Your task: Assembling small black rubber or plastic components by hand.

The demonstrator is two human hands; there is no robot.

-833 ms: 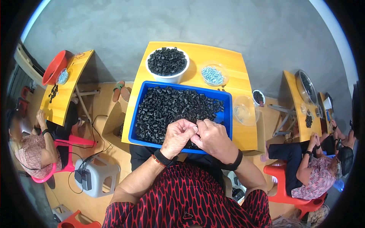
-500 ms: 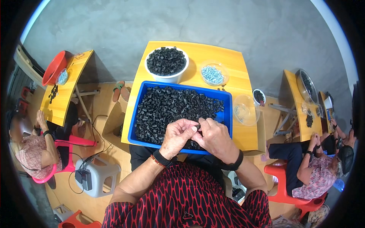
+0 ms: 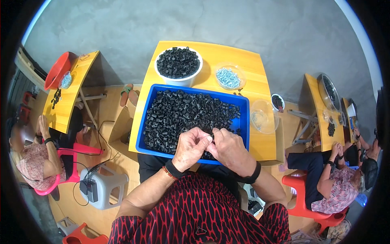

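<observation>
My left hand [image 3: 191,147] and my right hand [image 3: 228,147] meet over the near edge of a blue tray [image 3: 245,122]. Fingertips of both are pinched together around something small and dark, mostly hidden by the fingers; it may be one of the black plastic pieces. Loose black plastic pieces [image 3: 178,114] heap up inside the tray, thinner toward its right end. Behind it stands a white bucket [image 3: 178,81] piled with more such pieces. To the right of that, a clear round dish [image 3: 229,77] holds bluish-silver screws [image 3: 227,78].
A second clear dish [image 3: 264,117] with a few small bits sits at the yellow table's [image 3: 254,65] right edge. Cardboard boxes [image 3: 122,130] flank the table. A grey stool [image 3: 103,185] with cables stands at left. People sit at side tables [image 3: 83,81] on both sides.
Both hands stay pinched together over the tray's near edge, with slight finger movement. The view has shifted a little; nothing else visibly differs.
</observation>
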